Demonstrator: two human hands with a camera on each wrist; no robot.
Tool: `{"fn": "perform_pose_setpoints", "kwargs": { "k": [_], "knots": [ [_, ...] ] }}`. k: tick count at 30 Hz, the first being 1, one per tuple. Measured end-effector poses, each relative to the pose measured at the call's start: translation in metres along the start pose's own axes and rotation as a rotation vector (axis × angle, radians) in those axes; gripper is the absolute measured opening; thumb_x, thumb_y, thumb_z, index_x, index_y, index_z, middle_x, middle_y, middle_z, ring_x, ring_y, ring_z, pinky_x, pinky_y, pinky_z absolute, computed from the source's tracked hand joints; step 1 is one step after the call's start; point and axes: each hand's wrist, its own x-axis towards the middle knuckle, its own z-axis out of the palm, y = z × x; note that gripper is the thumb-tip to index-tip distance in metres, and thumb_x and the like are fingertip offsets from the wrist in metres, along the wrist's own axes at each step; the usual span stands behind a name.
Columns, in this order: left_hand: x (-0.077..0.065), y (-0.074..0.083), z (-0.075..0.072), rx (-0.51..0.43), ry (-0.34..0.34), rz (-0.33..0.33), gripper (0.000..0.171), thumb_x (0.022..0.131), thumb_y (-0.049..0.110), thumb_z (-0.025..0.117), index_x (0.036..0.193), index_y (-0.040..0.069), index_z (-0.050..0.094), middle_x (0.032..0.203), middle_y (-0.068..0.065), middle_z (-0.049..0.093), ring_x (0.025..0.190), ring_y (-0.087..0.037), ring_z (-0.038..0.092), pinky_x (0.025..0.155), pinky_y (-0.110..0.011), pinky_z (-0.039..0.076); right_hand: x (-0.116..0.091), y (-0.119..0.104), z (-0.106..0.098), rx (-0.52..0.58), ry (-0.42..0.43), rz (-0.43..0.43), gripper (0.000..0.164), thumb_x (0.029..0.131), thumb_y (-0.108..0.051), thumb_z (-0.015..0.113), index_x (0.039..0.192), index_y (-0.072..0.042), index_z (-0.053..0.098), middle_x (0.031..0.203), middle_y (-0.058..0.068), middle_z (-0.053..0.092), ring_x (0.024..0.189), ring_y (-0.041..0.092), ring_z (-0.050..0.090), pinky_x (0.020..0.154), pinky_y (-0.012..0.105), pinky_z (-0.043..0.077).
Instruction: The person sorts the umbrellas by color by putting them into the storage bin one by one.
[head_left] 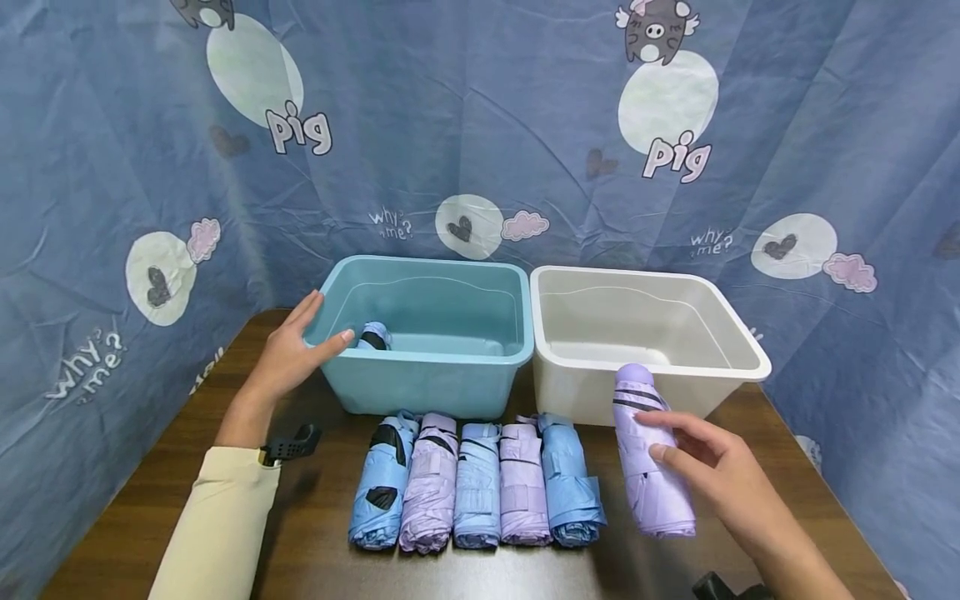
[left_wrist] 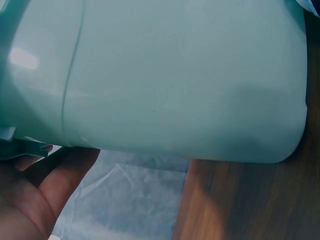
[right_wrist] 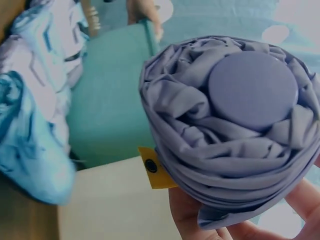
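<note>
My right hand (head_left: 701, 467) grips a folded lilac umbrella (head_left: 651, 475) by its side, with the round cap pointing up in front of the white bin (head_left: 645, 392). Its bunched fabric end (right_wrist: 175, 125) and a small yellow tag (right_wrist: 155, 170) show in the right wrist view. At the teal bin (head_left: 420, 379), my left hand (head_left: 288, 346) rests on the left rim with its fingers stretched out and the thumb by the front corner. Inside that bin lies a blue umbrella (head_left: 373, 336), partly hidden by the front wall.
On the brown table (head_left: 300, 525), several folded umbrellas lie side by side before the bins, alternating blue (head_left: 382, 483) and lilac (head_left: 431, 487). The two bins stand next to each other, with a patterned blue cloth (head_left: 480, 150) behind and around the table.
</note>
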Motion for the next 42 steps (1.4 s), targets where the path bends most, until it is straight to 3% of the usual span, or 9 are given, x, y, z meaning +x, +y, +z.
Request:
{"fn": "perform_pose_setpoints", "kwargs": {
  "k": [7, 16, 23, 34, 42],
  "knots": [
    [0.0, 0.0, 0.0, -0.007, 0.01, 0.009, 0.096, 0.087, 0.053, 0.063, 0.156, 0.013, 0.01, 0.162, -0.004, 0.003, 0.144, -0.043, 0.013, 0.104, -0.07, 0.022, 0.013, -0.016, -0.008, 0.024, 0.057, 0.001, 0.037, 0.094, -0.01, 0.062, 0.131, -0.006, 0.059, 0.116, 0.004, 0.063, 0.093, 0.017, 0.063, 0.07, 0.033, 0.056],
    [-0.002, -0.001, 0.002, -0.022, 0.005, 0.007, 0.095, 0.087, 0.052, 0.063, 0.156, 0.016, 0.01, 0.163, -0.002, 0.003, 0.144, -0.042, 0.012, 0.103, -0.071, 0.022, 0.035, -0.024, -0.012, 0.046, 0.061, 0.041, 0.039, 0.095, -0.018, 0.062, 0.133, -0.011, 0.058, 0.122, 0.005, 0.059, 0.097, 0.018, 0.065, 0.072, 0.04, 0.057],
    [-0.002, 0.0, 0.0, -0.02, 0.014, 0.019, 0.093, 0.088, 0.051, 0.063, 0.156, 0.016, 0.009, 0.163, -0.003, 0.004, 0.144, -0.043, 0.013, 0.103, -0.071, 0.022, 0.06, -0.032, -0.023, 0.032, 0.065, 0.037, 0.04, 0.095, -0.022, 0.062, 0.134, -0.016, 0.058, 0.124, 0.004, 0.056, 0.094, 0.015, 0.065, 0.069, 0.036, 0.057],
    [-0.004, -0.002, 0.003, -0.016, 0.019, 0.032, 0.094, 0.087, 0.05, 0.064, 0.156, 0.012, 0.011, 0.162, -0.007, 0.005, 0.143, -0.045, 0.015, 0.102, -0.071, 0.023, 0.091, -0.036, -0.025, 0.309, 0.02, 0.106, 0.045, 0.095, -0.022, 0.062, 0.139, -0.016, 0.052, 0.135, 0.013, 0.043, 0.111, 0.025, 0.05, 0.084, 0.03, 0.052],
    [-0.003, -0.002, 0.002, -0.023, 0.019, 0.037, 0.094, 0.088, 0.05, 0.064, 0.156, 0.013, 0.01, 0.162, -0.005, 0.005, 0.143, -0.044, 0.014, 0.103, -0.07, 0.023, 0.122, -0.036, -0.021, 0.349, 0.029, 0.061, 0.045, 0.093, -0.02, 0.064, 0.137, -0.014, 0.055, 0.132, 0.013, 0.046, 0.112, 0.024, 0.051, 0.084, 0.031, 0.052]
  ]
}}
